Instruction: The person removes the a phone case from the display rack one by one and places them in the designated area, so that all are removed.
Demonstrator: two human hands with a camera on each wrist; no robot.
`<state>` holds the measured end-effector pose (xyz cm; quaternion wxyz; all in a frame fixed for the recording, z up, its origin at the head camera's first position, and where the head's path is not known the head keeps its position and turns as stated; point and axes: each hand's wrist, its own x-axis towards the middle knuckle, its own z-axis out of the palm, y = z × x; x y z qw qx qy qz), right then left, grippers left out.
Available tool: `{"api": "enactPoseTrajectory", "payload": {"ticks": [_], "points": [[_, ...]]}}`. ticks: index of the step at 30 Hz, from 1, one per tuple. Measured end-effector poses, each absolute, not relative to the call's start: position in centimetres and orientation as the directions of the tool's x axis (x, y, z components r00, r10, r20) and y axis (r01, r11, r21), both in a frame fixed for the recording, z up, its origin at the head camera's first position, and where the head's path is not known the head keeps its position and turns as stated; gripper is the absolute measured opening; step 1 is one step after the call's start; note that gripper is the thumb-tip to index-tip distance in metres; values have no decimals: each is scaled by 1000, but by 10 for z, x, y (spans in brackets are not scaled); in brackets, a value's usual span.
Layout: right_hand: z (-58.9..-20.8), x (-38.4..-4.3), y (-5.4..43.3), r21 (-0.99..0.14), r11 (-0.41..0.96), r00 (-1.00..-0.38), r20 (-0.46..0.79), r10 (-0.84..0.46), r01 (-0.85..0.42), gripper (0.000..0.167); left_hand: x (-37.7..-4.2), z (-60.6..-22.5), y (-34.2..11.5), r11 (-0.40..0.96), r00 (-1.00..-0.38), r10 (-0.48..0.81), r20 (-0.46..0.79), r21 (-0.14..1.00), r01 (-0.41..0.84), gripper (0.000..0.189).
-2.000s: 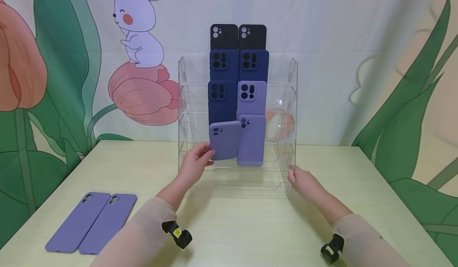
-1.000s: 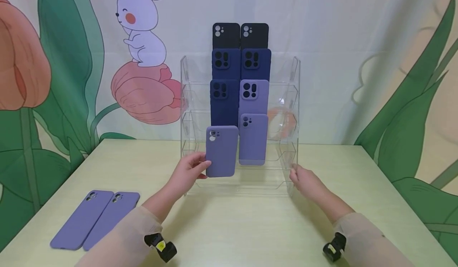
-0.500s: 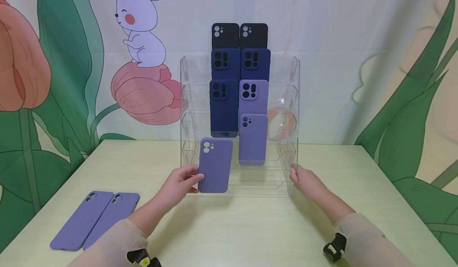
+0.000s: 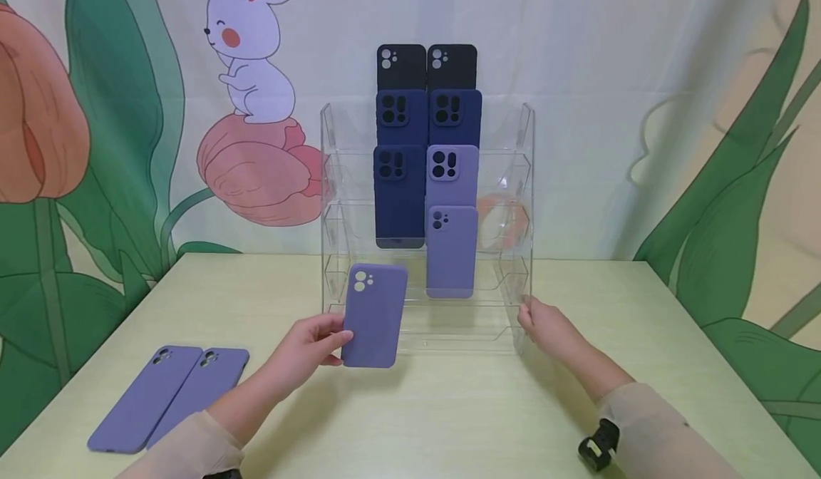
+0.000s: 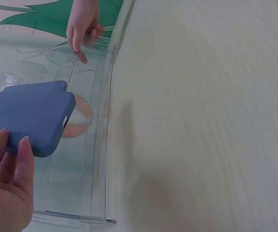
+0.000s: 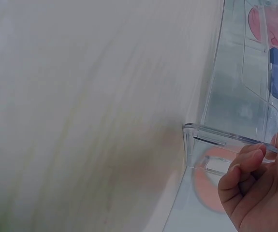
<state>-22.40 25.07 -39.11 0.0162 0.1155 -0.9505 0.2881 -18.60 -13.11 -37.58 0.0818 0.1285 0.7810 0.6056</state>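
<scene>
My left hand (image 4: 308,351) pinches a purple phone case (image 4: 374,315) by its lower left edge, thumb on the front. The case is upright, slightly tilted, in front of the lower left of a clear acrylic tiered rack (image 4: 423,343). In the left wrist view the fingers hold the same phone case (image 5: 27,121) near its bottom end. My right hand (image 4: 545,326) grips the rack's right side panel low down; the right wrist view shows the thumb and curled fingers (image 6: 247,164) on the panel's edge. A purple case (image 4: 451,251) stands in the rack's lowest filled tier, on the right.
Higher tiers hold a dark blue case (image 4: 400,208) beside a lilac case (image 4: 452,172), then two navy cases, then two black cases (image 4: 452,65). Two purple cases (image 4: 144,400) lie side by side on the table at left. A printed cloth (image 4: 577,144) hangs behind.
My left hand has drawn the purple case down and to the left, away from the rack, uncovering the bottom of the dark blue case. My right hand stays on the rack's side.
</scene>
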Motion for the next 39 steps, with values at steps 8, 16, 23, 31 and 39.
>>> {"api": "enactPoseTrajectory", "payload": {"ticks": [8,16,23,31,39], "points": [[-391,-224,250,-535,816,-975,89,-202,-218,47,-177,-379,-141,239,-951,310,-4,968,74,34],[-391,-224,250,-534,814,-973,99,-210,-230,46,-169,-381,-150,248,-946,320,-42,968,41,35],[-390,-224,250,-532,815,-973,101,-209,-231,46,-164,-384,-155,255,-943,327,-55,966,32,34],[-388,-224,249,-527,817,-972,101,-212,-234,46,-158,-385,-162,263,-943,324,-83,965,6,37],[-391,-226,250,-516,825,-973,96,-210,-229,47,-154,-385,-169,292,-945,310,-108,956,-14,39]]}}
